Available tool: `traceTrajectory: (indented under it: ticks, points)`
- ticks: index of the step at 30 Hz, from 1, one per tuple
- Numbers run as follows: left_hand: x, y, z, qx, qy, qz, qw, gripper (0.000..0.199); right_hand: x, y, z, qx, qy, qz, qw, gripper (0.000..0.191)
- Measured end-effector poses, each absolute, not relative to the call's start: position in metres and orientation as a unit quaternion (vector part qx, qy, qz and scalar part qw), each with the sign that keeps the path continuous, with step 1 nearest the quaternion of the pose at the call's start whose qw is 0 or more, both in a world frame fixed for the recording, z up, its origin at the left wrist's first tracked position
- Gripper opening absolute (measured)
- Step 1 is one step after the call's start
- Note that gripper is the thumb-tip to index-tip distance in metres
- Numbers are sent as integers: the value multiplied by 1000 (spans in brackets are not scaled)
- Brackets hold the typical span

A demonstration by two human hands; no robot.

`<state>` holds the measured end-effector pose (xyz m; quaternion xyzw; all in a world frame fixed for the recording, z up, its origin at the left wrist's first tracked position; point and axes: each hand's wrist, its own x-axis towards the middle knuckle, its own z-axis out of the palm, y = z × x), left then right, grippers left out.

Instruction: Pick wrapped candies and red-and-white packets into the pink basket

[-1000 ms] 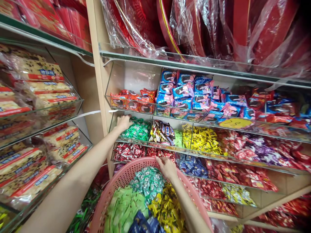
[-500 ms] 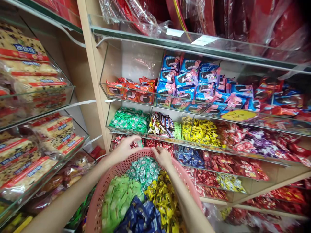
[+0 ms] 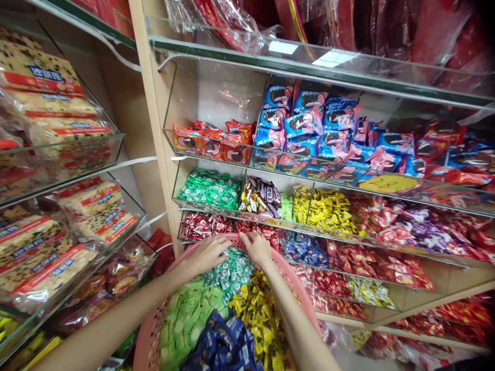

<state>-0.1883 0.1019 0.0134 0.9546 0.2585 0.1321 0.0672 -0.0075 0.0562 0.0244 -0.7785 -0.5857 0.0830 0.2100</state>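
A pink perforated basket (image 3: pixel 149 337) is at the bottom centre, with teal-green candies (image 3: pixel 234 273), light green candies (image 3: pixel 191 309), yellow candies (image 3: pixel 259 314) and dark blue candies (image 3: pixel 224 342) in separate heaps. My left hand (image 3: pixel 210 254) is over the basket's far left rim, beside the teal-green heap, its fingertips pointing right; whether anything is under the fingers is hidden. My right hand (image 3: pixel 256 248) grips the far rim with its fingers bent over it.
Behind the basket, glass-fronted shelves hold green candies (image 3: pixel 211 189), yellow candies (image 3: pixel 332 208), red candies (image 3: pixel 204 226) and blue biscuit packs (image 3: pixel 305 121). Packaged cakes (image 3: pixel 58 118) fill shelves on the left. A yellow price tag (image 3: pixel 389 183) hangs on one shelf front.
My left hand has moved from above the far rim, near the shelf, down and back to the basket's rim and teal-green heap. My right hand stays on the rim. The view has shifted slightly.
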Motion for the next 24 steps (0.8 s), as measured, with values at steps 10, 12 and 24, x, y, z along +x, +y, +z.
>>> traceTrajectory:
  ticks: [10, 12, 24]
  points:
    - [-171, 89, 19, 904, 375, 182, 95, 20, -18, 60, 26, -782, -587, 78, 198, 57]
    - [-164, 86, 21, 898, 394, 178, 83, 26, -19, 60, 26, -781, -587, 80, 198, 57]
    - [-157, 91, 32, 886, 430, 171, -12, 40, -22, 62, 26, -777, -592, 77, 199, 61]
